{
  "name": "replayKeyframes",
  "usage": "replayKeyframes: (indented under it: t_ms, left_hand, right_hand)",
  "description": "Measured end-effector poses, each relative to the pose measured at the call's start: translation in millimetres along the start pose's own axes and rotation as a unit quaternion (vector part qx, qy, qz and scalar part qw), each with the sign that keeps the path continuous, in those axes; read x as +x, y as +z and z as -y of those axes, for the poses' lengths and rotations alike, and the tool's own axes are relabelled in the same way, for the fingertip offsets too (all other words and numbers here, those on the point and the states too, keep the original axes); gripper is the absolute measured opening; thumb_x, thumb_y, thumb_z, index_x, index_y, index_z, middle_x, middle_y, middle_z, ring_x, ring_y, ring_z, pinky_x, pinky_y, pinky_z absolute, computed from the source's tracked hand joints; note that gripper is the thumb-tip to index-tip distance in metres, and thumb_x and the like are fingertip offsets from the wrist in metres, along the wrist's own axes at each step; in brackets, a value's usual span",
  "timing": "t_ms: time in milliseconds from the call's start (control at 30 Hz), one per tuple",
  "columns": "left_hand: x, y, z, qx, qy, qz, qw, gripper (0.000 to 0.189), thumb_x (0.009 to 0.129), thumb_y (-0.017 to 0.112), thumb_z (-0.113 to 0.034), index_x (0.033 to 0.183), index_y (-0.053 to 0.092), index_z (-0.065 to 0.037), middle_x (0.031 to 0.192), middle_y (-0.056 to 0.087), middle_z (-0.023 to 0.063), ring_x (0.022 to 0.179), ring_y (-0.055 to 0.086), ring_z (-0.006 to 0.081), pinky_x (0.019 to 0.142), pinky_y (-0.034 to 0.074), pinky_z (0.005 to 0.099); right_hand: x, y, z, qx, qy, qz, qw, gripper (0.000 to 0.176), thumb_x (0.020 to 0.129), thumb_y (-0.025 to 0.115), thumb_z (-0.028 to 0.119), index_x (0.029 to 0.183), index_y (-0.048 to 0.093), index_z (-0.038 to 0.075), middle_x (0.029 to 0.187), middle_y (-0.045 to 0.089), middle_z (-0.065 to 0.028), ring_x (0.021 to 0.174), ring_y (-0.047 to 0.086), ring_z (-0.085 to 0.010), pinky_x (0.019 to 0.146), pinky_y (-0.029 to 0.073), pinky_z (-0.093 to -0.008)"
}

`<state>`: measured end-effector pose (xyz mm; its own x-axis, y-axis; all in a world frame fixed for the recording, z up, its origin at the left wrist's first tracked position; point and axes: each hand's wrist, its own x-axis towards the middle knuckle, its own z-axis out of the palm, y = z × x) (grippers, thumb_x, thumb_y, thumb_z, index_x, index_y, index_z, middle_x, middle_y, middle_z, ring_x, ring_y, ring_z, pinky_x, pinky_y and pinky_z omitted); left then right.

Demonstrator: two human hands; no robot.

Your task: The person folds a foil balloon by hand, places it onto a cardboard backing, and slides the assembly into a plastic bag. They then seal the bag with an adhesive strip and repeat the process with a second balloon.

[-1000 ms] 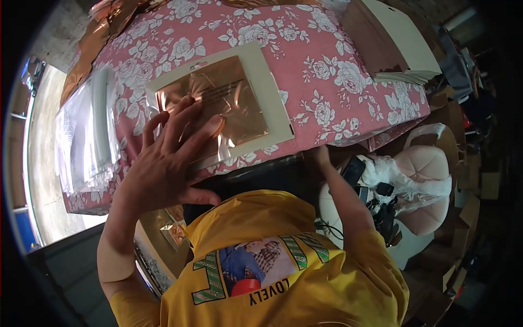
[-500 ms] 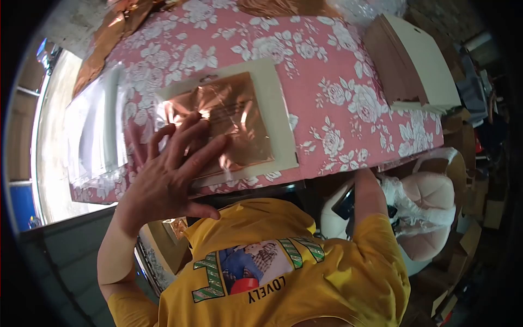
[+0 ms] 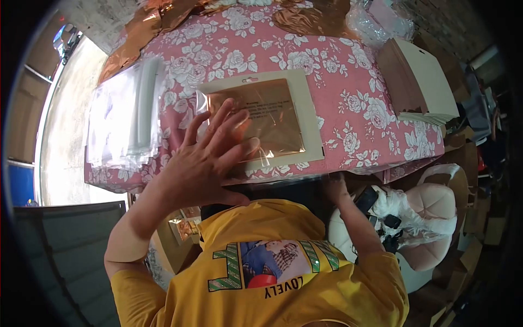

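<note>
A flat clear plastic bag (image 3: 206,98) lies near the front edge of the table, holding a cream card (image 3: 311,114) with a hang hole. On the card sits a shiny copper-coloured packet (image 3: 278,122) printed with a black warning text. My left hand (image 3: 210,150) rests with spread fingers over the packet's left part, thumb pointing toward my body. Low at the table's front edge is my right hand (image 3: 335,188), blurred and dark, its fingers hidden. Left of the card, a stack of clear plastic bags (image 3: 122,117) lies on the flowered cloth.
A pink flowered cloth (image 3: 357,103) covers the table. A stack of cream cards (image 3: 427,82) stands at its right end. Copper-coloured film (image 3: 313,19) and clear plastic (image 3: 378,22) lie along the back. A padded seat (image 3: 430,207) is at my right.
My right hand, previously hidden below the table edge, has come left toward my body and partly into sight. The left hand stays spread on the packet. The camera view has shifted.
</note>
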<state>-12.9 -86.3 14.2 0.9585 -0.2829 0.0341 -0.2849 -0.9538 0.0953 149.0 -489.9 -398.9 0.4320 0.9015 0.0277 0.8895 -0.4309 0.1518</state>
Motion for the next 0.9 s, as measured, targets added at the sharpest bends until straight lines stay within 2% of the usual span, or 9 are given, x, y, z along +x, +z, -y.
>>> replayKeyframes:
  t_ms: [33,100,133,267,300,467,567,700,900]
  left_hand:
    - [-1.3,-0.3,-2.1,0.014,-0.003,-0.017,1.0,0.093,0.068,0.075,-0.068,0.139,0.051,-0.013,0.153,0.036,0.0183,0.15,0.019,0.0397,0.117,0.019,0.0574]
    - [-6.0,2.7,-6.9,0.006,-0.017,-0.02,1.0,0.095,0.062,0.083,-0.057,0.141,0.051,-0.013,0.136,0.045,0.0133,0.135,0.036,0.0351,0.113,0.027,0.0546]
    - [-8.0,3.2,-8.3,-0.009,-0.022,-0.002,1.0,0.096,0.062,0.083,-0.055,0.142,0.05,-0.012,0.129,0.047,0.0122,0.129,0.041,0.0336,0.111,0.031,0.0522]
    - [-9.8,4.6,-11.3,-0.018,-0.005,-0.041,0.999,0.082,0.072,0.075,-0.035,0.143,0.047,-0.005,0.111,0.048,0.0117,0.109,0.05,0.029,0.097,0.043,0.0402]
    - [-9.6,8.2,-11.5,-0.013,-0.002,-0.067,0.998,0.07,0.076,0.068,-0.024,0.14,0.048,-0.002,0.109,0.049,0.0118,0.107,0.05,0.0287,0.096,0.044,0.0396]
    - [-13.3,11.1,-9.1,-0.051,0.003,-0.12,0.991,0.064,0.077,0.066,-0.016,0.138,0.05,-0.004,0.109,0.05,0.0111,0.105,0.053,0.0292,0.091,0.048,0.0395]
    - [-14.8,11.4,-2.0,-0.095,0.013,-0.141,0.985,0.063,0.077,0.066,-0.01,0.139,0.05,-0.006,0.109,0.053,0.0104,0.102,0.056,0.0302,0.086,0.051,0.0398]
    - [-14.8,10.3,6.5,-0.139,0.002,-0.147,0.979,0.066,0.079,0.065,-0.005,0.143,0.048,-0.01,0.11,0.058,0.0102,0.101,0.059,0.0322,0.084,0.053,0.0415]
    - [-18.1,9.5,16.4,-0.181,-0.015,-0.112,0.977,0.071,0.08,0.067,-0.003,0.147,0.044,-0.012,0.112,0.06,0.0101,0.101,0.059,0.033,0.087,0.052,0.0417]
  right_hand:
    - [11.2,-44.1,11.7,0.042,-0.029,0.185,0.981,0.032,0.091,0.061,0.036,0.097,0.072,0.007,0.094,0.073,-0.0158,0.081,0.07,-0.0367,0.068,0.056,-0.0475]
    - [47.1,-166.0,49.1,0.298,0.2,0.152,0.921,0.026,0.091,0.061,0.037,0.104,0.071,0.017,0.08,0.071,-0.0152,0.078,0.07,-0.0335,0.075,0.056,-0.0445]
    - [52.4,-205.3,55.9,0.296,0.141,0.105,0.939,0.023,0.09,0.065,0.037,0.096,0.07,0.016,0.072,0.066,-0.0154,0.066,0.067,-0.0339,0.063,0.055,-0.0424]
    - [71.2,-315.1,59.6,0.287,-0.05,-0.24,0.926,0.026,0.078,0.076,0.024,0.099,0.07,0.011,0.067,0.055,-0.004,0.067,0.06,-0.0253,0.072,0.054,-0.0374]
    - [74.8,-324.5,56.5,0.258,-0.104,-0.303,0.911,0.028,0.076,0.077,0.023,0.1,0.07,0.01,0.07,0.056,-0.0029,0.072,0.06,-0.024,0.074,0.054,-0.0371]
    - [96.6,-335.4,66.8,0.233,-0.25,-0.307,0.888,0.026,0.08,0.074,0.021,0.105,0.07,0.014,0.116,0.066,-0.0054,0.111,0.064,-0.0252,0.096,0.055,-0.0394]
    - [113.9,-337.9,80.3,0.163,-0.284,-0.313,0.891,0.028,0.09,0.063,0.016,0.118,0.066,0.015,0.127,0.065,-0.0049,0.119,0.062,-0.0239,0.107,0.048,-0.0373]
    - [133.3,-343.5,85.3,0.136,-0.279,-0.31,0.899,0.031,0.093,0.06,0.019,0.122,0.064,0.012,0.135,0.061,-0.0053,0.128,0.057,-0.0239,0.113,0.042,-0.0381]
    - [145.9,-344.1,85.3,0.121,-0.265,-0.302,0.908,0.035,0.091,0.067,0.028,0.121,0.068,0.009,0.136,0.061,-0.0079,0.13,0.055,-0.0262,0.115,0.039,-0.0415]
